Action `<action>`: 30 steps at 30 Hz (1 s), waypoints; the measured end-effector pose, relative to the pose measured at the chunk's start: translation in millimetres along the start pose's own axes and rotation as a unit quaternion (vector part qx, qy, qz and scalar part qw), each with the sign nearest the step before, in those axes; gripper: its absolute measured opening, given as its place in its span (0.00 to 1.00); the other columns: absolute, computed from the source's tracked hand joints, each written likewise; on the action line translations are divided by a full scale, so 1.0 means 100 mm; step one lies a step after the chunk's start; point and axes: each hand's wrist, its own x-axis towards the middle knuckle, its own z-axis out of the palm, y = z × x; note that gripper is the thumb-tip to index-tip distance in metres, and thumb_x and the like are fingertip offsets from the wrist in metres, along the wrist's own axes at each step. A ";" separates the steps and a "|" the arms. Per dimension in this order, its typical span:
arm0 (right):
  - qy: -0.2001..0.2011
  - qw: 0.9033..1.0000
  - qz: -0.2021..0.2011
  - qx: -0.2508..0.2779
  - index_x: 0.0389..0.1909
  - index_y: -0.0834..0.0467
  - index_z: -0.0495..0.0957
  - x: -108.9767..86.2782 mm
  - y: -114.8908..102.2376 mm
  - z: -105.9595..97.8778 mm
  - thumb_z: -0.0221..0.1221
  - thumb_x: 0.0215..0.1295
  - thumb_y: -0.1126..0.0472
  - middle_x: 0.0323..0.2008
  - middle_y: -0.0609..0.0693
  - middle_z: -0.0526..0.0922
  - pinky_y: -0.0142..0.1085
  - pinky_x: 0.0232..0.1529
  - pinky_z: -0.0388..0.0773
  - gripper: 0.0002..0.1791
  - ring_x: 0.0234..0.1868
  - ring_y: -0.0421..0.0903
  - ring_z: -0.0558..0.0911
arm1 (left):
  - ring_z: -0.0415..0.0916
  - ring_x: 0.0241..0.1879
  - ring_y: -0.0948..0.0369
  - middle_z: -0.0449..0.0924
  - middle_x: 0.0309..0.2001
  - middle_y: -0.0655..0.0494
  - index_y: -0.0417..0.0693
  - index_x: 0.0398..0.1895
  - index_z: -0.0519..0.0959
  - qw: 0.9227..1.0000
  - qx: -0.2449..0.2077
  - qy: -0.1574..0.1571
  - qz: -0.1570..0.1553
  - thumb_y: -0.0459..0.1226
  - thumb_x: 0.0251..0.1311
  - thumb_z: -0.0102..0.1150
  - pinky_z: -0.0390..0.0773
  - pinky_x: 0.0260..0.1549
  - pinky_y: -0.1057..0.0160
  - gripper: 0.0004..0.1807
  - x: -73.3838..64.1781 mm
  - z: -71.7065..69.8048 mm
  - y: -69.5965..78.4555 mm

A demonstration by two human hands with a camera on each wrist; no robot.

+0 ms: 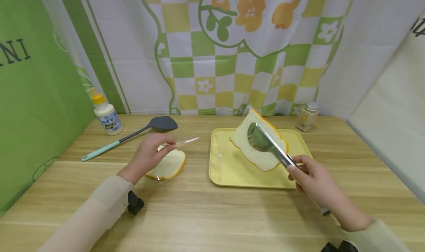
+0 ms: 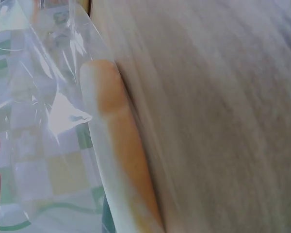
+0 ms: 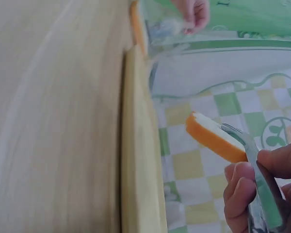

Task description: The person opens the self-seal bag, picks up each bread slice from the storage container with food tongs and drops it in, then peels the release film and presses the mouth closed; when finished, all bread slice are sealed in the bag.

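My left hand (image 1: 153,152) pinches the edge of a clear plastic bag (image 2: 53,63) with thumb and fingers. Beneath that hand, a slice of bread (image 1: 169,165) with a brown crust lies on the table; the left wrist view shows the bread's crust edge (image 2: 123,141) against the plastic. In my right hand (image 1: 313,176) are metal food tongs (image 1: 280,154), and their flat head clamps a second bread slice (image 1: 265,163). That slice is held tilted in the air above a yellow tray (image 1: 225,176). The tongs' far jaw is hidden behind the bread.
A spatula (image 1: 161,123) with a mint handle lies behind my left hand. At the back left stands a squeeze bottle (image 1: 109,117) with a yellow cap. A small glass jar (image 1: 307,116) is at the back right. A patterned curtain (image 1: 229,67) hangs behind the table.
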 end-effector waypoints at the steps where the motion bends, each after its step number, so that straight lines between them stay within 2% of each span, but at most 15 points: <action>1: -0.012 1.000 0.005 0.027 0.52 0.69 0.65 0.01 -0.02 -0.01 0.48 0.71 0.59 0.28 0.55 0.76 0.33 0.15 0.71 0.18 0.17 0.40 0.71 | 0.79 0.35 0.56 0.83 0.32 0.53 0.42 0.31 0.82 1.000 -0.004 -0.002 0.007 0.29 0.47 0.66 0.77 0.36 0.56 0.06 0.00 0.00 0.00; 6: -0.085 0.989 0.022 0.118 0.53 0.71 0.63 0.01 -0.09 0.00 0.47 0.71 0.59 0.28 0.54 0.76 0.34 0.18 0.73 0.19 0.19 0.40 0.73 | 0.79 0.36 0.57 0.83 0.32 0.54 0.44 0.30 0.82 0.999 -0.020 -0.006 0.036 0.28 0.46 0.67 0.77 0.36 0.58 0.07 0.01 0.02 0.01; 12: -0.169 0.963 0.030 0.209 0.51 0.73 0.61 0.00 -0.07 0.13 0.46 0.71 0.60 0.27 0.52 0.76 0.31 0.18 0.72 0.19 0.18 0.38 0.72 | 0.77 0.34 0.59 0.81 0.32 0.53 0.43 0.30 0.82 0.998 -0.047 -0.014 0.042 0.27 0.47 0.66 0.77 0.31 0.62 0.06 0.01 0.07 0.04; 17: -0.212 0.948 0.045 0.231 0.50 0.72 0.62 0.03 -0.05 0.24 0.47 0.70 0.59 0.26 0.52 0.76 0.29 0.17 0.72 0.19 0.18 0.37 0.72 | 0.77 0.34 0.58 0.81 0.31 0.53 0.42 0.29 0.82 0.997 -0.063 -0.011 0.039 0.27 0.46 0.66 0.77 0.34 0.62 0.06 0.00 0.13 0.06; 23: -0.242 0.934 0.056 0.255 0.47 0.71 0.64 0.05 -0.04 0.32 0.47 0.70 0.58 0.26 0.51 0.77 0.28 0.17 0.73 0.18 0.17 0.37 0.73 | 0.78 0.35 0.59 0.81 0.32 0.55 0.44 0.30 0.82 0.998 -0.060 -0.017 0.025 0.28 0.49 0.66 0.78 0.35 0.61 0.05 -0.01 0.16 0.09; 30: -0.267 0.924 0.067 0.266 0.44 0.70 0.66 0.07 -0.02 0.38 0.47 0.70 0.58 0.26 0.51 0.77 0.27 0.17 0.72 0.16 0.18 0.37 0.72 | 0.78 0.35 0.59 0.81 0.32 0.54 0.44 0.30 0.82 0.998 -0.060 -0.024 0.013 0.28 0.50 0.65 0.79 0.35 0.60 0.05 -0.01 0.19 0.13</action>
